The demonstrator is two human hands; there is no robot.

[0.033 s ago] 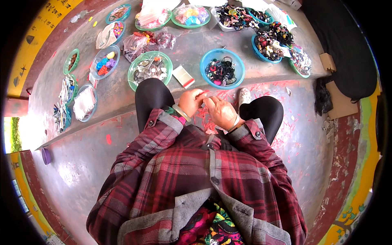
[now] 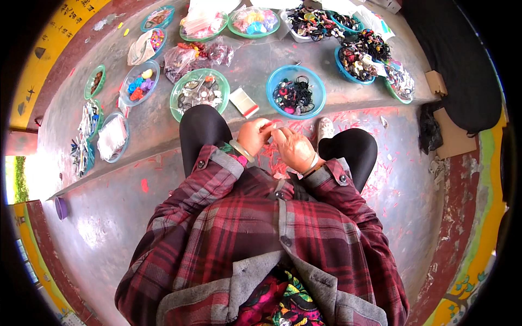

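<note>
The scene is lit by bright, even daylight, and an overexposed white patch is seen at the left edge of the frame, while a pale sheen is thrown across the grey concrete floor (image 2: 109,228) at the lower left. Only soft, short shadows are cast beneath the round plastic bowls (image 2: 296,89) at the top. Straight edges are bent strongly toward the black circular rim, and fine detail is smeared there, while the centre is rendered fairly sharp.

Worn grey concrete ledge (image 2: 255,65), blue bowl (image 2: 296,91) and green bowl (image 2: 199,93) of small trinkets, clear packets (image 2: 242,102)
</note>
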